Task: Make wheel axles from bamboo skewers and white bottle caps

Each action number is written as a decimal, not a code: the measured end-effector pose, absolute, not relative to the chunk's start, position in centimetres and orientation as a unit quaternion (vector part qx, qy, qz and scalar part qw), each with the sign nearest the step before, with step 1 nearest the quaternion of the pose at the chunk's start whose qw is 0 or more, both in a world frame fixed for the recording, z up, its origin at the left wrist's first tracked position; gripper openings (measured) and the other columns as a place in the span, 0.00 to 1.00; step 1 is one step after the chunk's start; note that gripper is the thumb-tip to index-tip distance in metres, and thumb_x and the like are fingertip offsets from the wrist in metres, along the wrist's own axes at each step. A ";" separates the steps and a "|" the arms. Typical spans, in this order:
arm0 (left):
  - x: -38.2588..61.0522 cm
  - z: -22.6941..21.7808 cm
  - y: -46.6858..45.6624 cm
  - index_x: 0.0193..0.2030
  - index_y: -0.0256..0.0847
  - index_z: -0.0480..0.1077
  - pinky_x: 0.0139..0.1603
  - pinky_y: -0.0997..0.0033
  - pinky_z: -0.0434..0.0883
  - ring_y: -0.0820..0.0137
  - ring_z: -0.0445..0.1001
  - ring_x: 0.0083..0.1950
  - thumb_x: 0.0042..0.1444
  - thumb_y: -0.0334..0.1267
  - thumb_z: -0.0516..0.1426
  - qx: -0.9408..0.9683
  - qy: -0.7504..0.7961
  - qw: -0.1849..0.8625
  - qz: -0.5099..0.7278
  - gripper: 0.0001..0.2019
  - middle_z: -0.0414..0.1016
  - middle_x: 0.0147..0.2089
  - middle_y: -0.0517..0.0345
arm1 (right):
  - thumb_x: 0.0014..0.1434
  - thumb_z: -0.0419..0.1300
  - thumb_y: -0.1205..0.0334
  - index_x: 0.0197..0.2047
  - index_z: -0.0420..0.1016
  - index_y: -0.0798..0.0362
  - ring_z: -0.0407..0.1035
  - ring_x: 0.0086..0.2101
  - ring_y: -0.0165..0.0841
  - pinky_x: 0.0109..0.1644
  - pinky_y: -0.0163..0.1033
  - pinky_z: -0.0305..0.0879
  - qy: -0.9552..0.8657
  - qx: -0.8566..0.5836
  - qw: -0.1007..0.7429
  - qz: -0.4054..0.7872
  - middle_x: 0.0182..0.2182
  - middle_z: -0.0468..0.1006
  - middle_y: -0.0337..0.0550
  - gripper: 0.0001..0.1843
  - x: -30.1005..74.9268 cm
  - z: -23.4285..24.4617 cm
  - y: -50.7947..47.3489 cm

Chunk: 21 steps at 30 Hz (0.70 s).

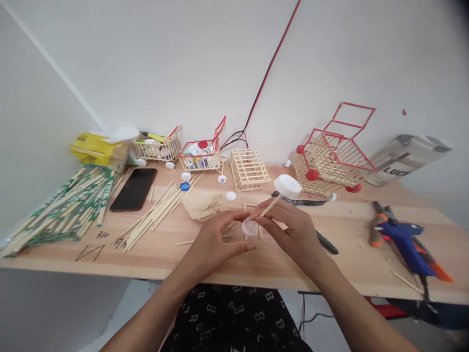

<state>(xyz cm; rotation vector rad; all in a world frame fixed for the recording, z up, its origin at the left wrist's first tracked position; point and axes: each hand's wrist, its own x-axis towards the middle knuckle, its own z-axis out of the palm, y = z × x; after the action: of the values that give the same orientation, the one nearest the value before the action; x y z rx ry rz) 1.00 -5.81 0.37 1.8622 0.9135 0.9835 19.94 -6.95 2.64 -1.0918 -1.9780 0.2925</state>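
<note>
My right grip (295,230) pinches a wooden stick (271,206) above the surface (256,266), slanting up rightward to a large white cap (287,186); its lower end blurs beside a small cap (249,227). Whether my left grip (212,239) grasps that, I can't tell.

White cap (287,186), blue glue gun (406,240), white-patterned black garment (234,318)

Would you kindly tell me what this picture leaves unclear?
Head view:
Stick: lower end obscured by the right hand.
Black tool parts: right hand hides whether they join.
Green-printed wrappers: lettering too small and blurred.
Both forearms: cut off by the bottom edge.
</note>
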 end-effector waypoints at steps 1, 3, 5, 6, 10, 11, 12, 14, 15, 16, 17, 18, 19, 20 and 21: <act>0.8 0.4 -5.7 0.52 0.49 0.71 0.55 0.54 0.70 0.61 0.74 0.53 0.46 0.36 0.66 0.744 0.357 0.410 0.389 0.24 0.76 0.52 0.54 | 0.62 0.57 0.61 0.33 0.76 0.49 0.71 0.36 0.32 0.39 0.38 0.66 -0.794 -0.433 0.411 0.117 0.34 0.77 0.41 0.08 19.8 2.6 -7.0; 0.5 0.5 -5.6 0.51 0.47 0.71 0.54 0.55 0.71 0.61 0.75 0.51 0.45 0.36 0.67 0.747 0.354 0.411 0.384 0.24 0.76 0.51 0.54 | 0.62 0.57 0.61 0.34 0.77 0.49 0.71 0.35 0.31 0.38 0.37 0.66 -0.799 -0.432 0.400 0.121 0.33 0.77 0.42 0.08 19.5 2.6 -7.0; 0.3 0.6 -5.6 0.48 0.46 0.73 0.52 0.57 0.72 0.61 0.75 0.49 0.45 0.36 0.67 0.748 0.359 0.413 0.375 0.21 0.77 0.48 0.54 | 0.62 0.57 0.60 0.34 0.77 0.50 0.71 0.34 0.31 0.37 0.36 0.66 -0.806 -0.426 0.393 0.121 0.32 0.76 0.42 0.08 19.3 2.6 -7.0; 0.3 0.7 -5.6 0.46 0.45 0.74 0.51 0.58 0.72 0.62 0.76 0.48 0.45 0.36 0.67 0.748 0.363 0.415 0.369 0.18 0.78 0.46 0.55 | 0.62 0.57 0.60 0.34 0.77 0.51 0.71 0.33 0.31 0.36 0.36 0.66 -0.809 -0.422 0.392 0.117 0.32 0.76 0.42 0.09 19.2 2.6 -7.0; 0.3 0.6 -5.5 0.43 0.45 0.75 0.49 0.60 0.71 0.63 0.75 0.47 0.47 0.35 0.66 0.743 0.372 0.421 0.364 0.14 0.78 0.44 0.57 | 0.62 0.57 0.61 0.33 0.77 0.51 0.70 0.32 0.30 0.35 0.35 0.65 -0.812 -0.417 0.394 0.107 0.31 0.77 0.42 0.09 18.9 2.6 -6.8; 0.3 0.5 -5.5 0.43 0.45 0.75 0.50 0.60 0.71 0.63 0.75 0.48 0.47 0.35 0.66 0.740 0.372 0.421 0.369 0.14 0.78 0.44 0.57 | 0.62 0.57 0.61 0.33 0.77 0.51 0.70 0.32 0.30 0.35 0.35 0.66 -0.811 -0.417 0.396 0.107 0.31 0.77 0.42 0.09 18.9 2.6 -6.8; 0.4 0.4 -5.5 0.43 0.44 0.75 0.50 0.61 0.70 0.63 0.75 0.48 0.47 0.35 0.66 0.737 0.374 0.421 0.375 0.15 0.78 0.44 0.57 | 0.62 0.57 0.61 0.33 0.77 0.51 0.71 0.33 0.30 0.35 0.35 0.66 -0.808 -0.417 0.401 0.108 0.32 0.77 0.42 0.09 18.8 2.5 -6.8; 0.5 0.2 -5.5 0.43 0.44 0.75 0.51 0.61 0.69 0.64 0.74 0.48 0.46 0.36 0.66 0.728 0.376 0.421 0.388 0.15 0.78 0.45 0.57 | 0.62 0.57 0.62 0.32 0.76 0.51 0.71 0.33 0.30 0.36 0.35 0.66 -0.802 -0.416 0.414 0.111 0.32 0.77 0.42 0.08 18.8 2.5 -6.8; 0.6 0.0 -5.5 0.43 0.43 0.75 0.52 0.61 0.69 0.64 0.74 0.49 0.46 0.36 0.67 0.724 0.377 0.420 0.397 0.15 0.78 0.45 0.57 | 0.62 0.57 0.63 0.32 0.76 0.51 0.71 0.33 0.31 0.36 0.35 0.66 -0.799 -0.415 0.419 0.113 0.32 0.77 0.42 0.08 18.8 2.5 -6.8; 0.7 -0.1 -5.5 0.43 0.43 0.75 0.53 0.61 0.68 0.64 0.74 0.49 0.45 0.36 0.67 0.719 0.376 0.420 0.407 0.16 0.78 0.45 0.57 | 0.62 0.57 0.64 0.32 0.75 0.51 0.71 0.33 0.30 0.36 0.35 0.66 -0.796 -0.416 0.424 0.113 0.32 0.76 0.42 0.08 18.7 2.4 -6.8; 0.9 -0.3 -5.5 0.42 0.43 0.75 0.53 0.61 0.68 0.64 0.74 0.49 0.45 0.35 0.67 0.712 0.375 0.421 0.418 0.16 0.78 0.45 0.57 | 0.62 0.56 0.64 0.31 0.75 0.51 0.71 0.33 0.30 0.35 0.35 0.66 -0.793 -0.418 0.428 0.113 0.32 0.76 0.42 0.09 18.7 2.4 -6.9; 1.0 -0.4 -5.5 0.42 0.43 0.75 0.54 0.61 0.68 0.64 0.74 0.50 0.44 0.35 0.68 0.706 0.374 0.423 0.429 0.16 0.78 0.45 0.56 | 0.62 0.57 0.64 0.31 0.74 0.52 0.71 0.32 0.30 0.35 0.34 0.66 -0.791 -0.421 0.430 0.112 0.31 0.76 0.42 0.08 18.7 2.3 -6.9; 1.1 -0.6 -5.5 0.42 0.43 0.75 0.54 0.61 0.68 0.64 0.73 0.50 0.44 0.35 0.68 0.699 0.373 0.424 0.438 0.16 0.78 0.45 0.56 | 0.62 0.57 0.65 0.31 0.74 0.52 0.71 0.32 0.30 0.34 0.34 0.65 -0.788 -0.425 0.431 0.110 0.31 0.76 0.42 0.08 18.6 2.2 -7.0; 1.2 -0.8 -5.5 0.42 0.43 0.75 0.54 0.60 0.68 0.64 0.73 0.50 0.44 0.35 0.68 0.693 0.373 0.426 0.447 0.15 0.78 0.46 0.55 | 0.62 0.57 0.65 0.30 0.74 0.52 0.71 0.32 0.30 0.34 0.34 0.65 -0.786 -0.429 0.432 0.108 0.31 0.75 0.42 0.09 18.6 2.0 -7.0; 1.3 -1.0 -5.5 0.41 0.43 0.75 0.54 0.60 0.68 0.64 0.73 0.51 0.44 0.35 0.68 0.688 0.372 0.427 0.454 0.15 0.77 0.46 0.55 | 0.62 0.57 0.65 0.30 0.74 0.52 0.70 0.32 0.30 0.33 0.34 0.64 -0.783 -0.434 0.434 0.106 0.31 0.75 0.42 0.09 18.5 1.9 -7.1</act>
<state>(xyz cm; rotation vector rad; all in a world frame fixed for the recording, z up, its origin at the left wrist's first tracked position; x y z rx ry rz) 1.34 -5.46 -0.97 1.7204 0.9296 1.1337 18.53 -7.07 1.89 -1.0802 -1.9492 0.2628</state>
